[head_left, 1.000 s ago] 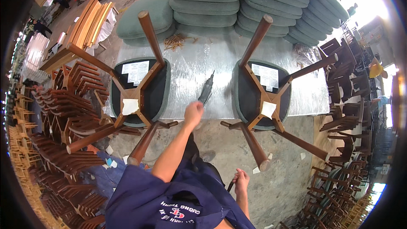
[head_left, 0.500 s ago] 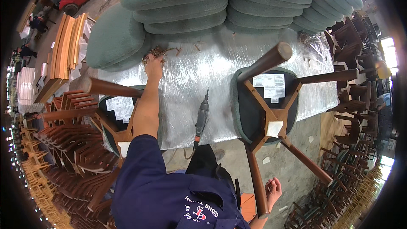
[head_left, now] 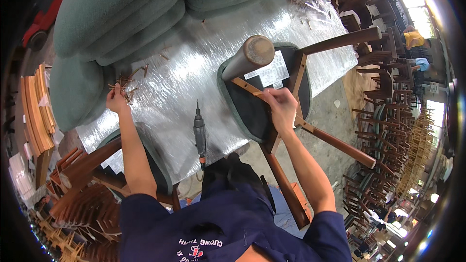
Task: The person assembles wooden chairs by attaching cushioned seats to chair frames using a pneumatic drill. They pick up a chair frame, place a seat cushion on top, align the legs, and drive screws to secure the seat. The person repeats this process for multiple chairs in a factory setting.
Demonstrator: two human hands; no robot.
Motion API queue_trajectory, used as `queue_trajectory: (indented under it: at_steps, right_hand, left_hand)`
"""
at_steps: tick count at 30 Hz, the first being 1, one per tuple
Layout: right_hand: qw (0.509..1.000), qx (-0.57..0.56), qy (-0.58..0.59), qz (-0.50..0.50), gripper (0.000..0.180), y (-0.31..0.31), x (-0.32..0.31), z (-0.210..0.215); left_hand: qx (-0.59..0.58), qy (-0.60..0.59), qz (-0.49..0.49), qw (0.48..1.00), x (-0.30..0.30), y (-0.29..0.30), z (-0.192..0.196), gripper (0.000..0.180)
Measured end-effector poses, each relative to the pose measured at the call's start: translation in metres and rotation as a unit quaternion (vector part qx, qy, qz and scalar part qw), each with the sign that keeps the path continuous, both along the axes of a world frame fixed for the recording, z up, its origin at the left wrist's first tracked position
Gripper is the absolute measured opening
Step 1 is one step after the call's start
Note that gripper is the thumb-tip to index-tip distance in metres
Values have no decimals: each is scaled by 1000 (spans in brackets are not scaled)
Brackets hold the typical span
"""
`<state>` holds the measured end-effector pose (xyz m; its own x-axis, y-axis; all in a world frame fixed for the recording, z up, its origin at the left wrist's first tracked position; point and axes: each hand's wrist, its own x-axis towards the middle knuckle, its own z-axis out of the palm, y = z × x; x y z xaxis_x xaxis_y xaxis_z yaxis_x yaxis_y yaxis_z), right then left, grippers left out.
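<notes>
My left hand (head_left: 116,100) reaches to a small pile of brass-coloured screws (head_left: 127,82) beside the green cushions. Its fingertips are drawn together at the edge of the pile; what they hold is too small to make out. My right hand (head_left: 283,110) is over an upturned chair (head_left: 252,111) with a green rim, black underside and brown wooden legs. Thumb and fingers pinch close to the wooden cross brace (head_left: 246,86); anything between them is hidden. A grey power screwdriver (head_left: 199,133) lies between my arms, its bit pointing away from me.
Stacked green cushions (head_left: 116,14) stand along the far side of the film-covered table (head_left: 194,75). A second upturned chair (head_left: 162,162) is under my left forearm. Many wooden chair frames (head_left: 374,145) crowd the right; boards (head_left: 39,111) are stacked at the left.
My right hand has come up from beside the near chair leg to the brace. The left hand stays at the screws. The whole view has turned and shifted.
</notes>
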<state>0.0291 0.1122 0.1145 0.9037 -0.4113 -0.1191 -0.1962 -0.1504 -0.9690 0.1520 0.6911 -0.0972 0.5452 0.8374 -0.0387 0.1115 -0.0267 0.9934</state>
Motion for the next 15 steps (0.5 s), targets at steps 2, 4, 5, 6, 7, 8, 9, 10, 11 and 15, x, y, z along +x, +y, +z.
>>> queue_trajectory:
  at_steps: [2, 4, 5, 6, 7, 8, 9, 10, 11, 15]
  right_hand:
    - [998, 17, -57, -13, 9, 0, 13, -47]
    - [994, -73, -73, 27, 8, 7, 17, -59]
    - [988, -116, -83, 50, 8, 12, 22, -59]
    - [983, -152, -86, 64, 9, 15, 25, -56]
    - [975, -187, -90, 78, 10, 17, 26, -53]
    - [966, -220, -93, 95, 10, 20, 27, -50]
    - [955, -251, -93, 131, 11, 19, 28, -44]
    - [953, -252, -88, 140, 11, 22, 29, -38]
    - [942, -277, -115, 151, 11, 19, 29, -41]
    - [903, -351, -173, 177, 11, 15, 36, -45]
  left_hand:
    - [-70, 6, -8, 997, -1, -36, 30, 29]
    - [-196, 29, -67, 978, -21, -55, 61, 18]
    - [-250, 13, -88, 964, -32, -55, 64, 17]
    - [-302, -2, -111, 947, -42, -58, 66, 16]
    - [-347, 15, -120, 930, -53, -69, 69, 15]
    - [-389, 31, -126, 912, -63, -86, 72, 14]
    - [-430, 23, -163, 888, -71, -101, 73, 14]
    - [-467, 18, -199, 861, -80, -118, 76, 13]
    - [-476, 24, -211, 854, -87, -139, 86, 14]
    - [-536, 17, -265, 801, -102, -193, 115, 20]
